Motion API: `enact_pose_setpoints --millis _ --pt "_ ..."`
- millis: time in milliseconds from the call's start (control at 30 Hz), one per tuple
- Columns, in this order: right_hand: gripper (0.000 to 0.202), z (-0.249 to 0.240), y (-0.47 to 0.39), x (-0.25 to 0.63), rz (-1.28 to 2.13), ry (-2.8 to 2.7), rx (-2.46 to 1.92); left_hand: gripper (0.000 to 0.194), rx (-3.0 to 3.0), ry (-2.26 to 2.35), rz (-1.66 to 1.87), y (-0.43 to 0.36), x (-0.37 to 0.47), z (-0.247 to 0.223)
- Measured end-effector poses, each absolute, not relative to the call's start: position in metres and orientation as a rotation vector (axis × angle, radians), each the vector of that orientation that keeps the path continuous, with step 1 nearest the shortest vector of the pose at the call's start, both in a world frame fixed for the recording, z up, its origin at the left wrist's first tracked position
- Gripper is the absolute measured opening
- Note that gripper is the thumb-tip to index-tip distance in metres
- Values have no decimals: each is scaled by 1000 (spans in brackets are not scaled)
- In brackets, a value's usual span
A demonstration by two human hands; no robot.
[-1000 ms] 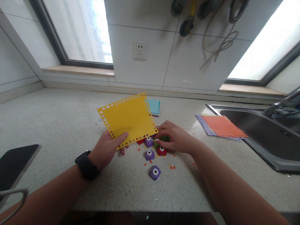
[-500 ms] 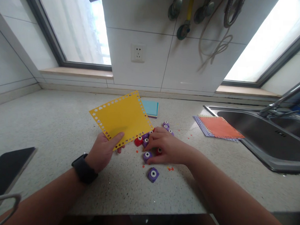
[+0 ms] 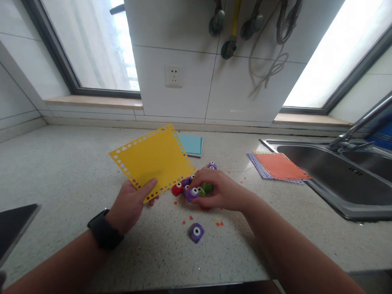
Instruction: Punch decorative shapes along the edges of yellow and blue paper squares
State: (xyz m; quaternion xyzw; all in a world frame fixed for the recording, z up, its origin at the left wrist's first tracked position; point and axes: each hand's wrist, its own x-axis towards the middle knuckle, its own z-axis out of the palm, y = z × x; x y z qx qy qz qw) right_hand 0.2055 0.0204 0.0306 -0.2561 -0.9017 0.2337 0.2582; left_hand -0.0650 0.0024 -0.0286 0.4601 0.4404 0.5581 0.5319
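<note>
My left hand (image 3: 134, 199) pinches the near corner of a yellow sheet (image 3: 155, 156) whose edges are punched with small shapes. Thumb on top, it holds the sheet tilted above the counter. My right hand (image 3: 218, 188) is closed with thumb and fingers round a purple punch (image 3: 191, 194) at the pile of small punches. A red punch (image 3: 177, 189) sits at the pile's left, and a green punch (image 3: 208, 187) shows under my right fingers. Nearer the front edge, another purple punch (image 3: 197, 232) stands by itself.
Light blue sheets (image 3: 192, 144) lie behind the pile. An orange sheet (image 3: 280, 166) tops other punched sheets beside the sink (image 3: 336, 182). Small orange cut-outs (image 3: 219, 223) dot the counter. A dark flat object (image 3: 9, 230) lies at far left.
The purple punch at my right hand has moved back against the pile, in its fingers. Green punches now show beneath that hand. The camera view has shifted slightly.
</note>
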Motion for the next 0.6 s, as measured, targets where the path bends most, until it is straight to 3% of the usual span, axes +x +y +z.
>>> enact_pose_setpoints --millis 233,400,600 --pt "29 22 18 197 373 -2726 -725 25 1080 1099 1356 2 -64 -27" --pt "30 26 18 198 367 -2670 -740 24 1058 1115 1354 2 -64 -27" --pt "16 20 46 236 120 -2248 -1338 24 1052 1084 1345 2 -65 -28"
